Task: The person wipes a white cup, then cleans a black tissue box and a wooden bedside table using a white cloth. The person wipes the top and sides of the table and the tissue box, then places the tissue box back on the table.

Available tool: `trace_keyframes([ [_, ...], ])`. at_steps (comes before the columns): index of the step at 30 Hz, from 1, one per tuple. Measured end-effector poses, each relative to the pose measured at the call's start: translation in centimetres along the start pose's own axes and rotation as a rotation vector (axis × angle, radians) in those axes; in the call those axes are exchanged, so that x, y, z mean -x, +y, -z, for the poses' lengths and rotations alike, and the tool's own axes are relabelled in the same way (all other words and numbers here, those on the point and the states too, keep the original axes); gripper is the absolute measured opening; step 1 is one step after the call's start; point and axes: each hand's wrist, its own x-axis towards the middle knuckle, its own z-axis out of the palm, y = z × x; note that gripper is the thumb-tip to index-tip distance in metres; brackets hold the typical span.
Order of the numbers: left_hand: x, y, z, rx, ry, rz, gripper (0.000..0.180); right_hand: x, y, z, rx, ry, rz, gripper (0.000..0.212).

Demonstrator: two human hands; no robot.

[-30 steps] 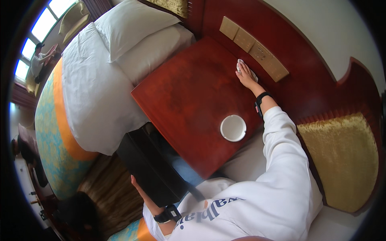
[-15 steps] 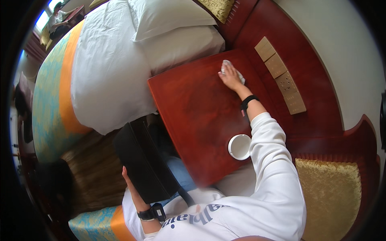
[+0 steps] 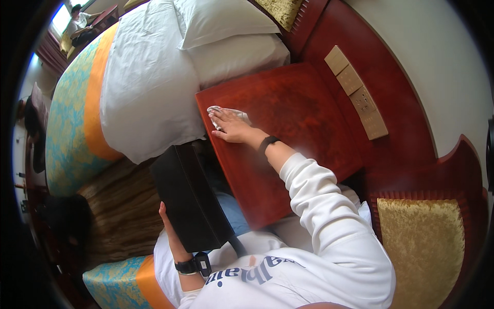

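Note:
My right hand [image 3: 232, 127] lies flat on a white cloth [image 3: 225, 111] and presses it onto the glossy red wooden nightstand [image 3: 303, 116], near the edge beside the bed. A black band sits on that wrist, and the white sleeve reaches back to my body. My left hand [image 3: 169, 219] grips the lower edge of a black rectangular box [image 3: 189, 198] and holds it upright beside my lap, left of the nightstand. A black watch is on that wrist.
A bed with a white duvet [image 3: 149, 77], pillows [image 3: 221, 20] and a teal-and-orange runner [image 3: 72, 103] lies to the left. Beige wall switches [image 3: 357, 92] sit behind the nightstand. Gold upholstery [image 3: 422, 242] is at the right. Another person [image 3: 77, 13] is by the far window.
My right hand has slid the cloth from the nightstand's back corner by the switches across to the edge next to the bed. The white cup seen earlier is out of sight.

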Motion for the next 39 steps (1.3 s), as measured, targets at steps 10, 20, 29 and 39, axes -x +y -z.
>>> trace_keyframes([
  [10,-1.1,-1.4,3.1,0.716,-0.044,-0.019,0.059,8.2,15.9,6.7,0.020,0.308,-0.138,0.052],
  [20,-4.6,-1.1,-0.4,-0.373,0.332,-0.110,0.061,9.8,31.4,11.0,0.112,0.534,-0.656,0.058],
  [29,-6.1,-1.2,2.9,-0.310,0.276,-0.129,0.055,3.8,35.1,11.8,0.278,0.551,-0.632,0.057],
  [39,-6.2,-0.4,2.7,0.623,0.064,-0.022,0.055,-3.2,25.3,6.7,0.320,0.492,-0.316,0.070],
])
